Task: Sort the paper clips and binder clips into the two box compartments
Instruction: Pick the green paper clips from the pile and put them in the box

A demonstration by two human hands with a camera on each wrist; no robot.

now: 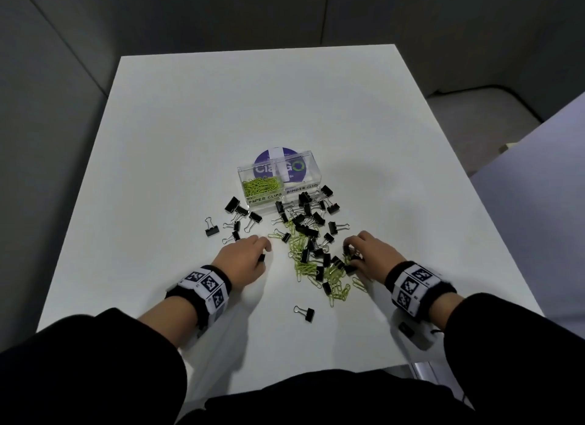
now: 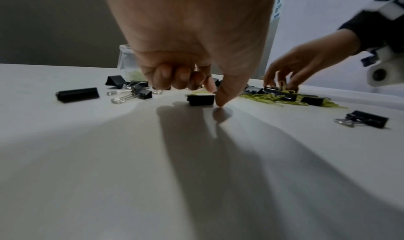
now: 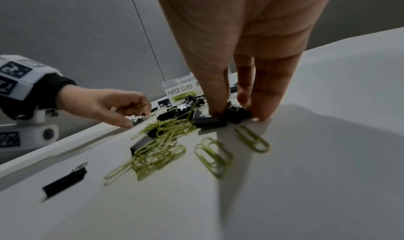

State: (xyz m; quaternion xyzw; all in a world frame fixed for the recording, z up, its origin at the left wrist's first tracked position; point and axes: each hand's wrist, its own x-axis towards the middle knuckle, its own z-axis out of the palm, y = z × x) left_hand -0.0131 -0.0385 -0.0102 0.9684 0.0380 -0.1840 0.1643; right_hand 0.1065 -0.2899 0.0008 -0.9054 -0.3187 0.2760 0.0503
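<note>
The left hand (image 1: 242, 257) was curled over the white table (image 1: 348, 114), thumb tip down beside one black binder clip (image 2: 200, 100); whether the fingers already pinched that clip I could not tell. The right hand (image 1: 368, 255) had its fingertips (image 3: 260, 112) pushed into the mixed heap, closed narrowly on a black binder clip (image 3: 237, 114), with loose green paper clips (image 3: 213, 156) lying just nearer the wrist. Beyond both grips stood the clear two-compartment box (image 1: 278, 184): the section marked PAPER CLIPS held green clips, the BINDER CLIPS section appeared empty. The step in hand was judged to be gathering binder clips, with sorting far from done. Next each hand would need a firm pinch, a lift clear of tangled paper clips, and a carry forward to the right-hand compartment.
</note>
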